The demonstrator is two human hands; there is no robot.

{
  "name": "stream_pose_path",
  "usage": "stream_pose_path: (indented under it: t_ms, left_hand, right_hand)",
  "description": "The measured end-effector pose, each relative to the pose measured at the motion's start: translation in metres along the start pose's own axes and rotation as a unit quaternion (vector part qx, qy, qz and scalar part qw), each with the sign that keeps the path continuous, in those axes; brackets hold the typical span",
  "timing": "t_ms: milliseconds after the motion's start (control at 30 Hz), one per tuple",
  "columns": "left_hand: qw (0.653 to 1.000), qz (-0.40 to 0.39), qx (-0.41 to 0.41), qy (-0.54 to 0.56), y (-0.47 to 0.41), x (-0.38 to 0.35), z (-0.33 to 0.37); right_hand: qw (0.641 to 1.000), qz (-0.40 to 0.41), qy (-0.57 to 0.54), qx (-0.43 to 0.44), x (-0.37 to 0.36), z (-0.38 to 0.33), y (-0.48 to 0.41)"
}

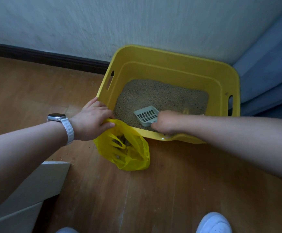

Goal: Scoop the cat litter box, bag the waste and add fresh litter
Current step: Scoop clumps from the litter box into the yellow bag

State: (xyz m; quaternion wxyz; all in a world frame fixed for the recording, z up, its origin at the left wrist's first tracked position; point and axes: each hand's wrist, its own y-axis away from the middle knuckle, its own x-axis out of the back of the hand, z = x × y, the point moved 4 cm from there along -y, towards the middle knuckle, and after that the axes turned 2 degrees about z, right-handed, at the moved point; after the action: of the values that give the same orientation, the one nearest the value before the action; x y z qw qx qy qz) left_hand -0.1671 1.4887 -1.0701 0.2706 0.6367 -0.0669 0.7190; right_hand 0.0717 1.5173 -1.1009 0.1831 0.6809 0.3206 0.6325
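A yellow litter box (175, 64) stands on the wooden floor against the wall, with a layer of tan litter (162, 95) inside. My right hand (167, 122) grips the handle of a grey slotted scoop (146, 116), whose blade rests on the litter near the front wall. My left hand (93, 120) holds a handle of a yellow plastic bag (128, 148) at the box's front left corner. The bag hangs open on the floor, and dark clumps show inside it.
A white box or panel (36, 187) lies at the lower left. Blue fabric furniture (271, 68) stands to the right of the litter box. My white shoes (214, 223) are at the bottom edge. A few litter grains are scattered on the floor at left.
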Motion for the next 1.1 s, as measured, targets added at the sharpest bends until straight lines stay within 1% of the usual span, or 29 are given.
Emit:
stream_pose_path:
  t_ms: [167, 367, 433, 500, 567, 633, 700, 767, 833, 867, 933, 1000, 1033, 1067, 1100]
  left_hand:
    - [1.0, 0.015, -0.009, 0.001, -0.002, -0.003, -0.002]
    - [1.0, 0.017, -0.01, 0.006, -0.001, -0.001, 0.0]
    - [1.0, 0.019, -0.011, -0.001, -0.001, 0.0, 0.003]
    - [0.999, 0.027, -0.015, -0.009, 0.0, 0.001, 0.005]
    - [0.999, 0.042, -0.015, -0.013, 0.002, 0.003, 0.006]
    - [0.998, 0.056, -0.02, -0.014, 0.006, 0.005, 0.008]
    - [0.997, 0.068, -0.028, -0.029, 0.013, 0.008, 0.009]
    - [0.993, 0.103, -0.025, -0.058, 0.022, 0.014, 0.01]
    - [0.988, 0.135, 0.009, -0.078, 0.033, 0.022, 0.008]
    - [0.987, 0.137, 0.04, -0.073, 0.037, 0.024, 0.008]
    - [0.986, 0.105, 0.126, -0.023, 0.041, 0.023, 0.002]
    - [0.97, 0.048, 0.233, 0.044, 0.045, 0.016, -0.002]
    - [0.96, 0.026, 0.271, 0.068, 0.048, 0.012, -0.002]
    - [0.953, 0.022, 0.292, 0.081, 0.05, 0.008, 0.001]
    - [0.953, 0.042, 0.29, 0.078, 0.053, 0.006, 0.004]
  right_hand:
    - [0.998, -0.033, 0.047, 0.007, -0.013, 0.004, -0.006]
    - [0.999, -0.028, 0.01, 0.029, -0.013, 0.013, -0.011]
    - [0.999, -0.011, 0.014, 0.029, -0.009, 0.016, -0.008]
    - [0.996, 0.055, 0.06, 0.039, 0.001, 0.017, -0.001]
    - [0.981, 0.141, 0.102, 0.086, 0.015, 0.008, 0.015]
    - [0.962, 0.203, 0.102, 0.154, 0.026, -0.005, 0.035]
    - [0.94, 0.225, 0.093, 0.237, 0.022, -0.021, 0.055]
    - [0.903, 0.237, 0.088, 0.347, 0.005, -0.039, 0.072]
    - [0.884, 0.21, 0.099, 0.406, -0.019, -0.05, 0.083]
    - [0.887, 0.17, 0.109, 0.415, -0.032, -0.055, 0.083]
    - [0.904, 0.084, 0.136, 0.396, -0.057, -0.064, 0.08]
    - [0.921, 0.019, 0.147, 0.362, -0.073, -0.072, 0.072]
    - [0.929, -0.002, 0.14, 0.343, -0.078, -0.074, 0.068]
    - [0.939, -0.019, 0.127, 0.32, -0.082, -0.076, 0.062]
    - [0.948, -0.034, 0.113, 0.295, -0.086, -0.076, 0.055]
